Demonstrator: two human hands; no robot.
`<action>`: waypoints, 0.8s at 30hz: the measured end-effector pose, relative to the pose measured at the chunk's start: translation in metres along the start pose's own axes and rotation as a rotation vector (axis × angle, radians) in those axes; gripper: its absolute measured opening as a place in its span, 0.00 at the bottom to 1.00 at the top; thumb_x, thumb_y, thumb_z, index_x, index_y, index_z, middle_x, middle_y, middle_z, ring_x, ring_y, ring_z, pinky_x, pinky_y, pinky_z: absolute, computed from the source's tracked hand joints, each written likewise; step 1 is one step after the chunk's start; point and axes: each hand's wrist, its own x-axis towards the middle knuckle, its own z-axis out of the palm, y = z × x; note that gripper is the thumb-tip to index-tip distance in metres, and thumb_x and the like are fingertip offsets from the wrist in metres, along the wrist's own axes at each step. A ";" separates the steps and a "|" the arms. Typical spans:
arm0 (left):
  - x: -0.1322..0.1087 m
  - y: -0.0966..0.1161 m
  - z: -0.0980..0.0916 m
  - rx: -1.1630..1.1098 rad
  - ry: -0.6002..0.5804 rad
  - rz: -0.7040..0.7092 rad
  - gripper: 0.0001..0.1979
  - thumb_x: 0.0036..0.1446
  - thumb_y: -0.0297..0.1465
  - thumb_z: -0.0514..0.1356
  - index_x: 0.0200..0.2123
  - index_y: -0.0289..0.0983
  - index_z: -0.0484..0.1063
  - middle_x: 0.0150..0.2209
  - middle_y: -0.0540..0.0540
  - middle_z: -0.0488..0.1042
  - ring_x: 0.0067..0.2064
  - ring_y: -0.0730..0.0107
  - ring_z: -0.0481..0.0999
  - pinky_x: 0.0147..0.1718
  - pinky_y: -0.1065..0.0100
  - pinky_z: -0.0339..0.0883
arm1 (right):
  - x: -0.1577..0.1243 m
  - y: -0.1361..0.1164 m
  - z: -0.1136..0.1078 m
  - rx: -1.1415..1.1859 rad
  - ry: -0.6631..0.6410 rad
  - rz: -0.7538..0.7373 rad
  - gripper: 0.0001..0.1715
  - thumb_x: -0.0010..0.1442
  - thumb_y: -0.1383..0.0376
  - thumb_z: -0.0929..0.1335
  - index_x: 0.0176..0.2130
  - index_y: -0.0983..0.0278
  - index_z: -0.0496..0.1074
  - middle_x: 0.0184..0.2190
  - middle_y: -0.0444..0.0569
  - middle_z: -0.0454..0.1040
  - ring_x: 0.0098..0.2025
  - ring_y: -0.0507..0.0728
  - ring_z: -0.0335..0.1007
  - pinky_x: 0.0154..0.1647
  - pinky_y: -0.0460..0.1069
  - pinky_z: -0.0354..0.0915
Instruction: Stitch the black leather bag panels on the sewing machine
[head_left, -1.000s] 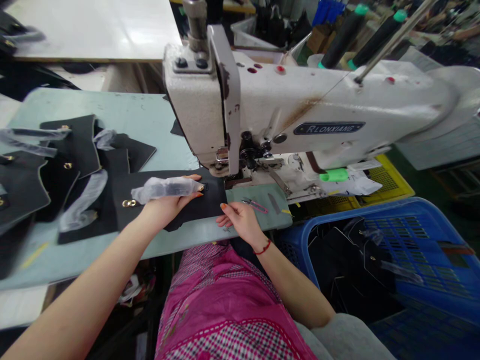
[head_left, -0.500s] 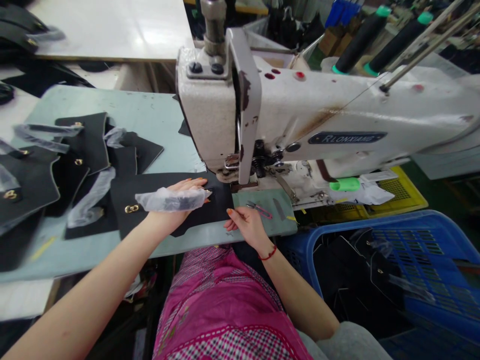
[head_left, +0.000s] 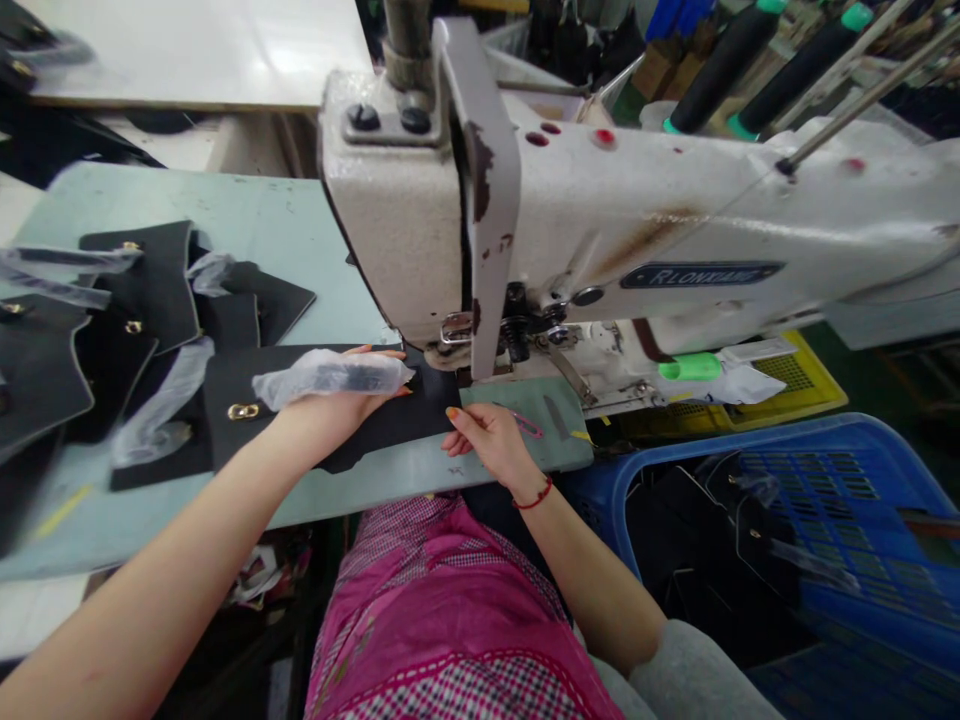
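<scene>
A flat black leather-like panel (head_left: 397, 430) with a gold buckle (head_left: 243, 411) lies on the pale green table under the head of the white sewing machine (head_left: 405, 220). My left hand (head_left: 326, 420) rests flat on the panel, fingers stretched toward the needle area. A handle wrapped in clear plastic (head_left: 330, 375) lies over the back of that hand and hides part of it. My right hand (head_left: 487, 437) pinches the panel's right edge between thumb and curled fingers. Pink thread snips (head_left: 529, 426) lie just beyond it. The machine head hides the needle.
Several black pieces (head_left: 150, 285) with plastic-wrapped straps are heaped on the left of the table (head_left: 300, 220). At my right stands a blue basket (head_left: 630, 470) holding more black pieces. Behind it is a yellow tray (head_left: 814, 380). Black thread cones (head_left: 731, 65) stand behind the machine.
The view has shifted slightly, and the machine head appears a little larger. Both hands keep nearly the same hold on the panel, with no clear movement of it.
</scene>
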 end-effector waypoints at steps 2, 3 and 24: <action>0.001 -0.002 -0.002 0.122 -0.022 0.036 0.32 0.65 0.53 0.46 0.47 0.33 0.76 0.51 0.33 0.76 0.53 0.44 0.74 0.56 0.48 0.63 | 0.003 -0.001 0.000 0.002 -0.001 0.005 0.32 0.58 0.41 0.68 0.26 0.67 0.72 0.24 0.49 0.77 0.24 0.50 0.73 0.28 0.44 0.68; 0.002 -0.003 -0.003 0.167 -0.030 0.048 0.32 0.66 0.53 0.45 0.47 0.32 0.76 0.49 0.33 0.77 0.51 0.44 0.75 0.56 0.48 0.63 | 0.005 -0.002 -0.001 0.004 -0.002 0.008 0.32 0.58 0.40 0.68 0.26 0.67 0.72 0.24 0.49 0.77 0.24 0.50 0.73 0.28 0.44 0.68; 0.046 -0.049 -0.002 0.248 -0.129 -0.010 0.39 0.64 0.59 0.41 0.39 0.30 0.76 0.33 0.38 0.79 0.37 0.57 0.78 0.41 0.59 0.70 | 0.035 -0.017 0.003 -0.011 -0.003 0.004 0.35 0.57 0.37 0.66 0.25 0.66 0.71 0.22 0.48 0.77 0.21 0.49 0.70 0.25 0.43 0.68</action>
